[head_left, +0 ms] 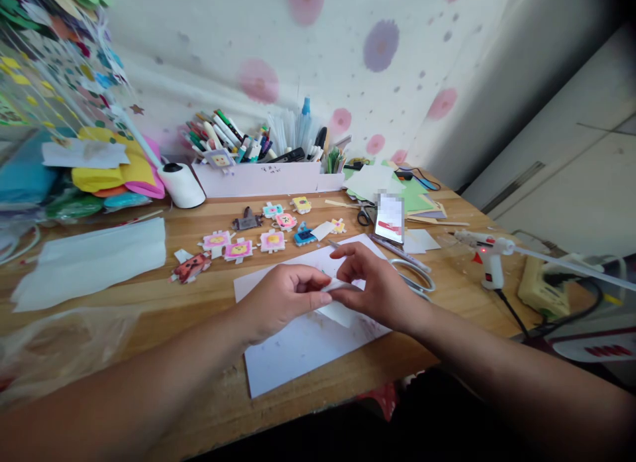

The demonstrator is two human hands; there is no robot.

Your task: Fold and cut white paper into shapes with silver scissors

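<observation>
My left hand [291, 295] and my right hand [372, 286] meet above a white sheet [283, 362] on the wooden table. Between their fingertips they pinch a small white piece of paper [338, 284], partly hidden by the fingers. Just under my right hand lies another white paper piece [340, 314]. Beyond the hands are several small decorated paper cutouts [238, 250] with coloured pictures, among them a blue one [303, 234] and a reddish-brown one [192, 268]. Large light-grey scissor-like handles [430, 284] show beside my right hand.
A phone [390, 218] lies near black-handled scissors [364, 217]. At the right, a glue gun [491, 258] stands by a power strip [544, 289]. A white pen box [258, 178] lines the back. White paper [99, 260] and a plastic bag [64, 346] lie left.
</observation>
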